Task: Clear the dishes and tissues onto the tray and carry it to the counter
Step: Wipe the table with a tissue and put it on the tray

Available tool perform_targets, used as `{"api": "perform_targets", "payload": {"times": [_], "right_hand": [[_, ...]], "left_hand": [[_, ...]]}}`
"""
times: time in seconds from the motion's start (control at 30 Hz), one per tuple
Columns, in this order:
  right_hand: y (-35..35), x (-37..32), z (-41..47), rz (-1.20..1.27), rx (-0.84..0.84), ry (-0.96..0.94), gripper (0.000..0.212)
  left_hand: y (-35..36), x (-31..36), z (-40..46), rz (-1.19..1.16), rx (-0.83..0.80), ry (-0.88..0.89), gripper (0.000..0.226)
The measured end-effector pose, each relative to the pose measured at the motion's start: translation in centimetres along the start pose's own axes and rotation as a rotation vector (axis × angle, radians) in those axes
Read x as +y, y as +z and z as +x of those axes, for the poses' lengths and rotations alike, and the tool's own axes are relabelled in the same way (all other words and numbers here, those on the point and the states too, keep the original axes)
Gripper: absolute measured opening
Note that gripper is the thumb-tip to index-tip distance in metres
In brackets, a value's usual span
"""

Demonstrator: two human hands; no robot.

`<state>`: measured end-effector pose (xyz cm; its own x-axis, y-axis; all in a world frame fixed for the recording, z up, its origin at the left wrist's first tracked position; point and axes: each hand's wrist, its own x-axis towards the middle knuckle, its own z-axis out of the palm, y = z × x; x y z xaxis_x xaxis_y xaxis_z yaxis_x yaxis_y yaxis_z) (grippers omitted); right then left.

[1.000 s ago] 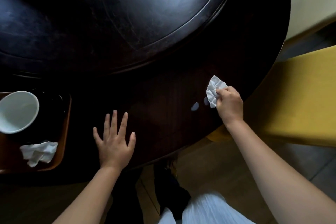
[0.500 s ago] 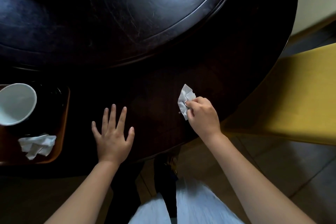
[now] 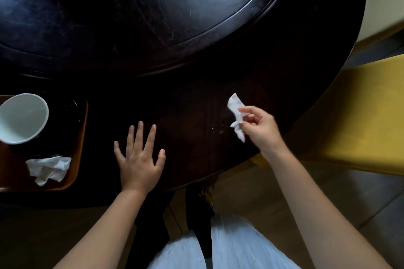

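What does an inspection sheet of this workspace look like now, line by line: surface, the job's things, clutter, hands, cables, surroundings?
Surface: dark round table with a raised turntable in the middle; a few pale specks near the right hand.
Job's things: brown tray at the left edge holds a white cup and a crumpled tissue; a second tissue is in the right hand.
Clutter: nothing seen beyond the specks.
Hands: left hand flat and open on the table; right hand pinches the second tissue above the table.
Cables: nothing seen.
Surroundings: yellow chair at the right; tiled floor below.
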<state>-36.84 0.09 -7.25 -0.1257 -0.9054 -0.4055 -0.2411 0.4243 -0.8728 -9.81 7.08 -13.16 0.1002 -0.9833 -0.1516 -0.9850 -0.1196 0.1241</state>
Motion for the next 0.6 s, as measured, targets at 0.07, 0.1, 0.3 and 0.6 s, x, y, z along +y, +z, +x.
{"api": "perform_targets", "payload": {"times": [0.07, 0.1, 0.3, 0.6], "right_hand": [[-1.0, -0.7, 0.4, 0.226, -0.082, 0.185, 0.025], [-1.3, -0.7, 0.5, 0.193, -0.083, 0.238, 0.022], [-0.4, 1.4, 1.4, -0.24, 0.246, 0.093, 0.014], [1.2, 2.0, 1.7, -0.716, 0.29, -0.368, 0.02]], "left_hand": [[-0.1, 0.0, 0.0, -0.011, 0.0, 0.003, 0.066], [-0.1, 0.0, 0.0, -0.014, 0.0, 0.006, 0.066], [-0.2, 0.1, 0.0, -0.019, 0.001, 0.006, 0.066], [-0.1, 0.0, 0.0, -0.018, 0.003, 0.007, 0.066]]}}
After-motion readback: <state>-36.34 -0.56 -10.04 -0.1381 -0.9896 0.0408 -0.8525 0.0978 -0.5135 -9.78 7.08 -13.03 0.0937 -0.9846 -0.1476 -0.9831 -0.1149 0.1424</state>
